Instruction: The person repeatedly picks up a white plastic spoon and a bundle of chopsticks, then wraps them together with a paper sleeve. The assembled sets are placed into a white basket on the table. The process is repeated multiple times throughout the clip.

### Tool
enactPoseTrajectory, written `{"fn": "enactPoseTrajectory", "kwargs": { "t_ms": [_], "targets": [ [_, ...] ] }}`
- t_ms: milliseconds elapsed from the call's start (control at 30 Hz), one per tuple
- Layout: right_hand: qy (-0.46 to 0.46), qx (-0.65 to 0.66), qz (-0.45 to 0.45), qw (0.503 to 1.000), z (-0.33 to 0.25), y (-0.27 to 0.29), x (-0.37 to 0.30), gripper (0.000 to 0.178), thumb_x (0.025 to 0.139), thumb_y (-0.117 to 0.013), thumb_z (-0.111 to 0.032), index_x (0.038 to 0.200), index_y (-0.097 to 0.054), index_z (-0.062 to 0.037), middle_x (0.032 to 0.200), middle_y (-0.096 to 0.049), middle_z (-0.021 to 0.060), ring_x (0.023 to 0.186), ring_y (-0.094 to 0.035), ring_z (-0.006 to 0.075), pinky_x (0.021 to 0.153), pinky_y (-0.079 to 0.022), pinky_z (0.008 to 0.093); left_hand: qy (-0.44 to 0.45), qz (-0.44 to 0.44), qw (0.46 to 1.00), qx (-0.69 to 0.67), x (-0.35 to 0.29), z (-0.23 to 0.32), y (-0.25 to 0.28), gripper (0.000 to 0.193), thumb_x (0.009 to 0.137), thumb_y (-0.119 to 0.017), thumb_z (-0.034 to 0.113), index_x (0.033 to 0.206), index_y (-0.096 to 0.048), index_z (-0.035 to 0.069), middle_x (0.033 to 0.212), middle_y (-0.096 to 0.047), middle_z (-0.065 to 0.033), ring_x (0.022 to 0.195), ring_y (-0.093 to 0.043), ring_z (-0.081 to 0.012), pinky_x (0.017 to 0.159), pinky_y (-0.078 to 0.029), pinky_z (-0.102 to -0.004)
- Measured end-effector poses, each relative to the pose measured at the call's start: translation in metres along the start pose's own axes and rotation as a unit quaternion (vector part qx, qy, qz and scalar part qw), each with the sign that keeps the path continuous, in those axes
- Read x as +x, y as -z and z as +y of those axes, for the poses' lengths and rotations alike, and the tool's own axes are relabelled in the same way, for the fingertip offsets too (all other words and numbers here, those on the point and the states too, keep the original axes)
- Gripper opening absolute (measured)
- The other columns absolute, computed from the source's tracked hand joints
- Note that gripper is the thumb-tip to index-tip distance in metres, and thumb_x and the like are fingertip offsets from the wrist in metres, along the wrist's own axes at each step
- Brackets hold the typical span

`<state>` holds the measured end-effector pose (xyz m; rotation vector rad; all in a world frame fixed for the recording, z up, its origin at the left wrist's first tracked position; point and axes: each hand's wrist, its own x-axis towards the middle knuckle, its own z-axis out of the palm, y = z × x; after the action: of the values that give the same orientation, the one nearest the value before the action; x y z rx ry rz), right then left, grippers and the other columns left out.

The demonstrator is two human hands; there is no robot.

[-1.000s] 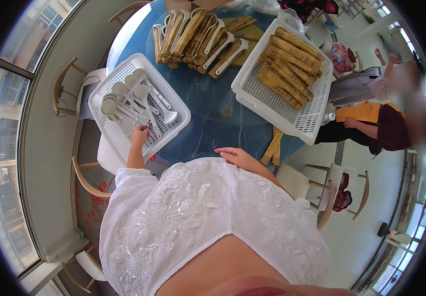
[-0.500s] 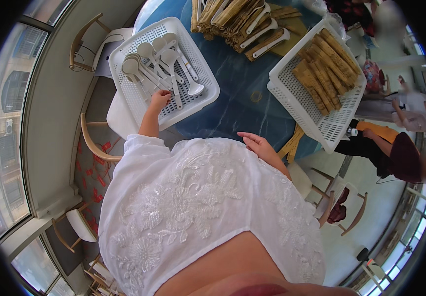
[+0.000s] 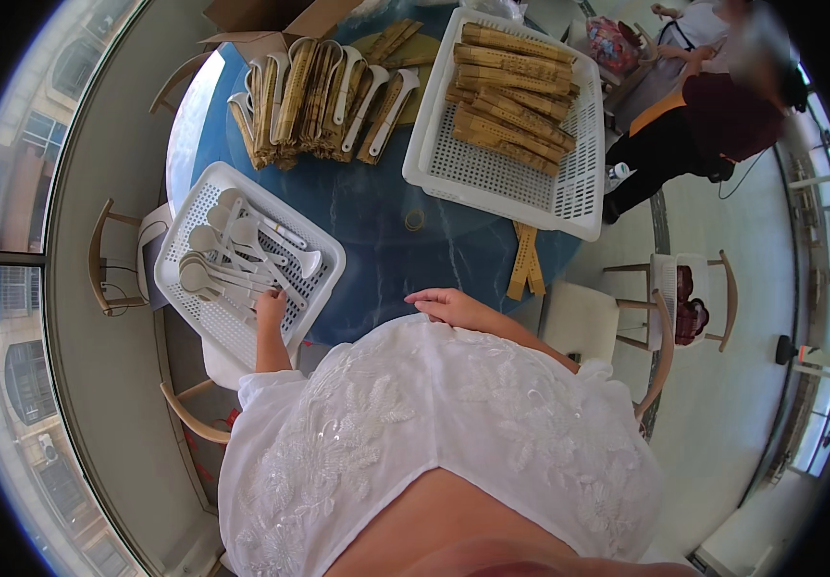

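Note:
On the left of the table, a white perforated plastic basket [image 3: 330, 267] holds several white long-handled ladles [image 3: 242, 231], their bowls mostly toward the far left. My left hand [image 3: 271, 306] reaches into the basket, fingers curled at the handle ends nearest me; it appears to pinch a ladle handle, though the fingertips are partly hidden. Held in front of my waist by the near table edge, my right hand [image 3: 444, 306] has its fingers stretched out and nothing in them.
Flat brown paper sleeves with white ladles [image 3: 338, 96] lie in a row at the back of the blue round table [image 3: 367, 216]. A larger white basket [image 3: 420, 159] holds brown sleeve bundles [image 3: 516, 91]. Two brown strips [image 3: 527, 260], a cardboard box [image 3: 275, 19], chairs and other people stand around.
The view has turned, so the table and baskets sit differently in the picture. My left hand stays among the ladle handles. My right hand stays by the table edge, fingers stretched.

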<state>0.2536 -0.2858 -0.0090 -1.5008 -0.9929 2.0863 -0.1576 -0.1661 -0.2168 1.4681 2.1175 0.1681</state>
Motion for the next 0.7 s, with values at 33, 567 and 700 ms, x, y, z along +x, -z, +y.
{"fn": "enactPoseTrajectory", "kwargs": {
  "t_ms": [33,567,700],
  "targets": [
    [0.003,-0.005,-0.001,1.000,0.000,0.000,-0.001,0.035,0.094,-0.054,-0.029,0.123,-0.058,-0.0085,0.071,-0.048,-0.0044,0.062,-0.041,0.0044,0.058,-0.037,0.0201,0.006,0.003,1.000,0.011,-0.004,0.000,0.000,0.033,0.079,-0.066,0.032,0.088,-0.067,0.000,0.078,-0.068,-0.0126,0.069,-0.066,-0.0235,0.067,-0.051,-0.0351],
    [0.032,0.003,-0.012,0.999,0.013,0.011,-0.002,0.034,0.094,-0.054,-0.030,0.120,-0.059,-0.0094,0.079,-0.052,-0.0048,0.073,-0.046,0.0047,0.070,-0.040,0.0210,0.056,-0.086,0.995,-0.001,0.008,0.008,-0.011,0.035,0.072,-0.067,0.031,0.080,-0.068,-0.003,0.069,-0.067,-0.0155,0.061,-0.065,-0.0269,0.064,-0.051,-0.0363],
    [0.052,0.020,0.005,0.998,0.023,0.008,0.000,0.032,0.093,-0.055,-0.029,0.117,-0.061,-0.0086,0.079,-0.057,-0.0014,0.064,-0.045,0.0065,0.064,-0.041,0.0232,0.050,-0.111,0.992,-0.023,0.005,0.020,-0.003,0.033,0.073,-0.064,0.028,0.075,-0.066,-0.004,0.059,-0.062,-0.0124,0.047,-0.059,-0.0222,0.051,-0.048,-0.0341]
  ]
}}
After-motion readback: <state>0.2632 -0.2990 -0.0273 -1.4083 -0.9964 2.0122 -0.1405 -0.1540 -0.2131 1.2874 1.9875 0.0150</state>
